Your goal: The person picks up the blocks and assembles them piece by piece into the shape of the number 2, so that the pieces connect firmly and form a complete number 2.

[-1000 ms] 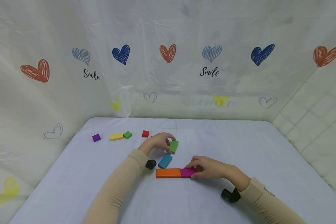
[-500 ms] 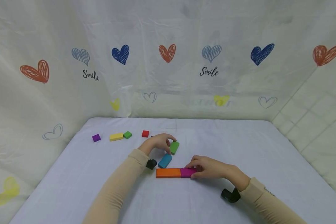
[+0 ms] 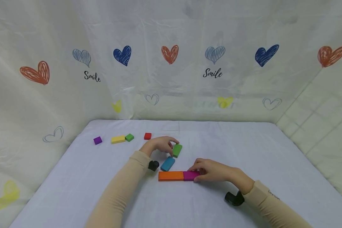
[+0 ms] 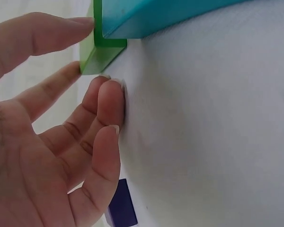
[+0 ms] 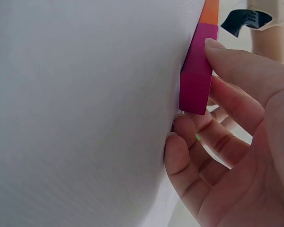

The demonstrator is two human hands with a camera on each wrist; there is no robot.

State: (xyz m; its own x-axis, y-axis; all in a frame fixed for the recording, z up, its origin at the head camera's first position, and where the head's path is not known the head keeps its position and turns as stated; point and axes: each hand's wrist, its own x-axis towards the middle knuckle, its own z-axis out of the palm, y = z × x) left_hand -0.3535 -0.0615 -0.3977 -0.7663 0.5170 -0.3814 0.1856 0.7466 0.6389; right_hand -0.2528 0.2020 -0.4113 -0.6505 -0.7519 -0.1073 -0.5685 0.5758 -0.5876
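In the head view my left hand (image 3: pixel 161 145) pinches a green block (image 3: pixel 177 150) between thumb and index finger. The left wrist view shows the thumb at one side of this green block (image 4: pixel 102 59), the index fingertip at its far end, and the other fingers curled near the cloth. Right beside its near end lies a blue block (image 3: pixel 167 164), slanted. Nearer the person, an orange block (image 3: pixel 171 176) and a magenta block (image 3: pixel 189 176) lie end to end in a row. My right hand (image 3: pixel 213 170) grips the magenta block's right end, thumb on the near side, fingers behind.
Farther back on the white cloth (image 3: pixel 231 139) lie a purple block (image 3: pixel 98 140), a yellow block (image 3: pixel 118 139) touching a small green block (image 3: pixel 129 137), and a red block (image 3: pixel 148 136). A dark blue-purple block (image 4: pixel 123 205) shows below the left hand's fingers in its wrist view.
The green block has shifted slightly toward the right and the person, its near end now close to the blue block. My right hand and the orange and magenta row have stayed put.
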